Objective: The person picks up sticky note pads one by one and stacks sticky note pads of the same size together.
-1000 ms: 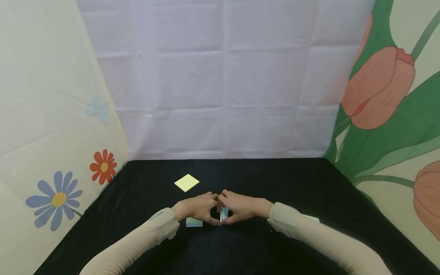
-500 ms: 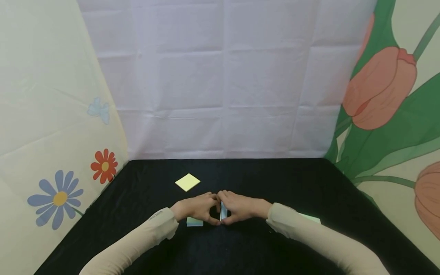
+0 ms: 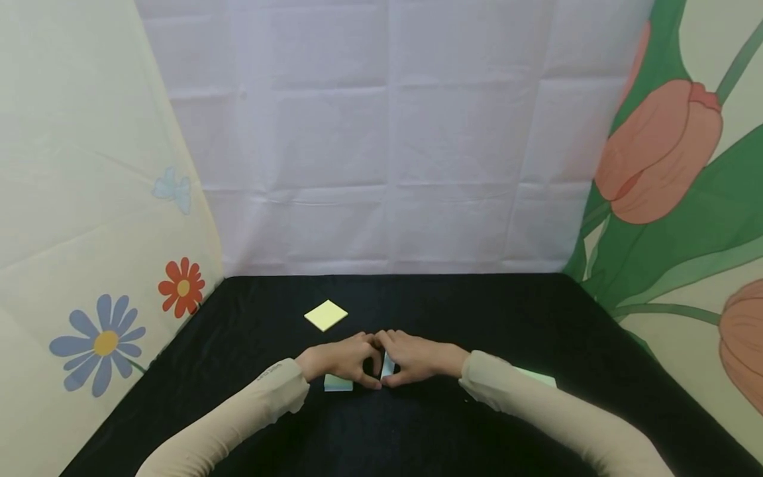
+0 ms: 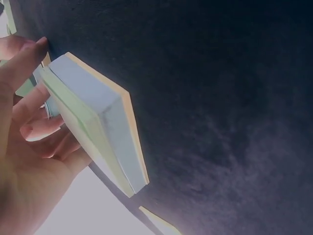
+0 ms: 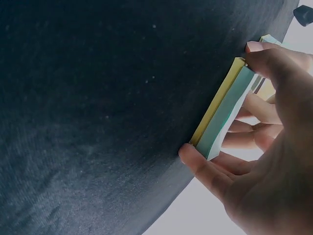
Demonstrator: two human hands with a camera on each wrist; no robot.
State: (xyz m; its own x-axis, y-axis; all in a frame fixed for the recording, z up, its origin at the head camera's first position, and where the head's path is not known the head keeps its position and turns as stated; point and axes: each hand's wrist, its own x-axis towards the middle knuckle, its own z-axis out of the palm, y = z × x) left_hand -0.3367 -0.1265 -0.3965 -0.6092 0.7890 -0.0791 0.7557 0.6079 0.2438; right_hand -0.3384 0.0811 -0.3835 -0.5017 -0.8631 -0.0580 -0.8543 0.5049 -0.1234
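Observation:
Near the middle of the table, my right hand (image 3: 420, 358) grips a sticky note pad (image 3: 387, 366) standing on edge, its thumb and a finger at opposite ends. The right wrist view shows this pad's teal and yellow layers (image 5: 222, 110). Facing it, my left hand (image 3: 346, 359) curls its thumb and fingers to the same pad's edges, the fingertips of both hands meeting. Beside the left hand lies another pad (image 3: 338, 383), showing green, blue and orange layers (image 4: 98, 107) in the left wrist view. The hands partly hide the held pad.
A yellow sticky note pad (image 3: 326, 315) lies farther back on the black-covered table (image 3: 453, 305). A pale green pad (image 3: 536, 377) sits partly hidden behind the right sleeve. A white cloth hangs at the back, with flowered cloths at both sides.
The held pad has tilted slightly, and its yellow edge no longer shows in the head view. Both hands stay almost in place, the right one shifting slightly left.

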